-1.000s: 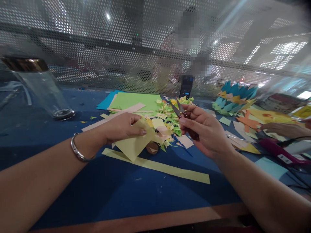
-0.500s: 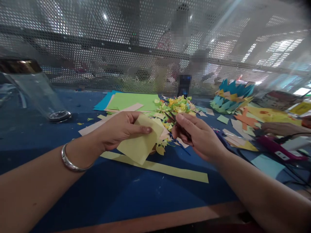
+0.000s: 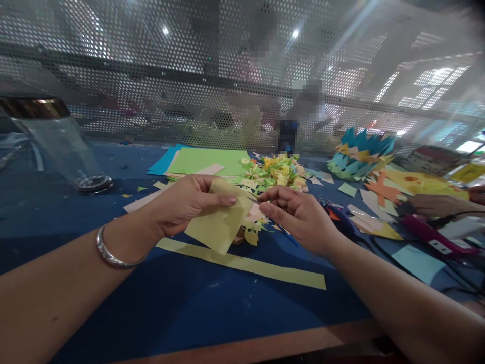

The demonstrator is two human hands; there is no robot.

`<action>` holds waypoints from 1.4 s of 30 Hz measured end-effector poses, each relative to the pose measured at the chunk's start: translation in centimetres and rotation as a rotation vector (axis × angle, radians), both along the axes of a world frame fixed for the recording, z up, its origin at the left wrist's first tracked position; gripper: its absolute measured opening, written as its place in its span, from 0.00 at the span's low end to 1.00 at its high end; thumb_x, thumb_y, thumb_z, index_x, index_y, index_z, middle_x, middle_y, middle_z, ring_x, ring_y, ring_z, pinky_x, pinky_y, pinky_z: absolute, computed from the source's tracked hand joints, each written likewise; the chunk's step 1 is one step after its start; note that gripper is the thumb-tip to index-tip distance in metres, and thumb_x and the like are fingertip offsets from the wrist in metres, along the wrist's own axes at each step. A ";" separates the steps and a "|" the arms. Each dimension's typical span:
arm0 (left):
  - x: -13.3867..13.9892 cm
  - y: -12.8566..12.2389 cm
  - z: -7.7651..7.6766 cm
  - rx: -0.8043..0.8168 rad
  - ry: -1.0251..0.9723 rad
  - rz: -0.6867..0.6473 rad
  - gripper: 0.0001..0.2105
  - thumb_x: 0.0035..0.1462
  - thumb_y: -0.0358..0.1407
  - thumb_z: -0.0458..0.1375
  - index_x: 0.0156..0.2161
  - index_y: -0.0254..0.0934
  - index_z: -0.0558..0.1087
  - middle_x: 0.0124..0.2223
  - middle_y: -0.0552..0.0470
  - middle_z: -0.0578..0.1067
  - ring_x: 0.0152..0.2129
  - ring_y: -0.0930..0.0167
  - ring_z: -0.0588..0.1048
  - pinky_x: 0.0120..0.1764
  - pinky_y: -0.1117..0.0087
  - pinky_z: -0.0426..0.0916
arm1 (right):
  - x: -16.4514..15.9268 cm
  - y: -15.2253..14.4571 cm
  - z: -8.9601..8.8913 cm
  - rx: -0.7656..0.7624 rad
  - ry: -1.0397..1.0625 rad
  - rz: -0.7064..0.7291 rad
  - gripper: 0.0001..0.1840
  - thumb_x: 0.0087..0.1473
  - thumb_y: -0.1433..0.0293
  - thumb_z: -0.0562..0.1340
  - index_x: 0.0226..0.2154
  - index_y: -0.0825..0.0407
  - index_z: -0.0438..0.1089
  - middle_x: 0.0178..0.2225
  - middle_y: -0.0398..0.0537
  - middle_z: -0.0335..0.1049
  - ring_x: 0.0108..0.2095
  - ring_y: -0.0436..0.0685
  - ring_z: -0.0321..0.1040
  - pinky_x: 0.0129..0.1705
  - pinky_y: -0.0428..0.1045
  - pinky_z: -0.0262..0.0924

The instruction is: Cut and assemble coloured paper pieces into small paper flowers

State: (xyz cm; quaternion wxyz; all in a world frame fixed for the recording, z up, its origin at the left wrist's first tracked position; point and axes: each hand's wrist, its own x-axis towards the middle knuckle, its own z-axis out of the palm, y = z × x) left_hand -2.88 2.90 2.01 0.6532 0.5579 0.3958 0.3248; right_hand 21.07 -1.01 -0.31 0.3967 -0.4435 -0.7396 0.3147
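My left hand (image 3: 197, 202) pinches a pale yellow sheet of paper (image 3: 217, 227) between thumb and fingers, tilted above the table. Close to the sheet's right edge, my right hand (image 3: 291, 215) is closed on a small pair of scissors (image 3: 253, 200). Their thin blades point left and reach the paper's edge; the handles are hidden by my fingers. Beneath the sheet, a long pale yellow paper strip (image 3: 273, 268) lies on the blue table (image 3: 182, 303). Behind my hands is a heap of green and yellow paper cuttings (image 3: 280, 169).
Stacked coloured paper (image 3: 212, 157) lies at the back. A clear bottle (image 3: 64, 146) stands at left. Rightward are a blue and yellow paper crown (image 3: 361, 154), orange paper pieces (image 3: 384, 189), a purple power strip (image 3: 424, 235) with cables and another person's hand (image 3: 435, 205). A perforated metal panel (image 3: 151, 96) rises behind.
My right hand has moved slightly left and turned, bringing the scissor blades from pointing up and away down to the paper's edge. My left hand and the sheet have barely moved.
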 end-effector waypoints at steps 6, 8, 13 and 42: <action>0.1 -0.1 0.0 -0.001 -0.004 -0.004 0.09 0.48 0.34 0.71 0.36 0.37 0.80 0.37 0.45 0.83 0.29 0.62 0.82 0.33 0.62 0.79 | 0.1 -0.1 0.1 0.036 -0.036 0.012 0.17 0.61 0.55 0.63 0.41 0.52 0.72 0.25 0.40 0.66 0.24 0.47 0.57 0.25 0.46 0.50; 0.1 0.0 -0.1 0.007 -0.013 -0.014 0.11 0.48 0.35 0.72 0.38 0.36 0.80 0.38 0.44 0.83 0.30 0.62 0.82 0.33 0.60 0.79 | 0.1 -0.1 0.2 0.037 -0.038 0.015 0.16 0.62 0.55 0.62 0.40 0.52 0.72 0.25 0.40 0.66 0.23 0.46 0.56 0.24 0.46 0.48; 0.2 -0.1 -0.3 0.012 -0.021 -0.017 0.13 0.47 0.35 0.72 0.40 0.35 0.80 0.40 0.42 0.83 0.31 0.62 0.82 0.35 0.61 0.79 | 0.1 -0.1 0.2 0.051 -0.037 0.011 0.16 0.62 0.55 0.62 0.40 0.52 0.71 0.25 0.39 0.65 0.22 0.46 0.55 0.24 0.46 0.47; 0.7 -0.4 -0.5 -0.006 -0.064 0.023 0.12 0.47 0.36 0.72 0.38 0.35 0.80 0.41 0.45 0.83 0.33 0.66 0.81 0.40 0.63 0.77 | 0.1 0.0 0.3 0.109 -0.063 -0.013 0.16 0.61 0.55 0.62 0.36 0.51 0.72 0.24 0.41 0.66 0.23 0.49 0.58 0.24 0.46 0.51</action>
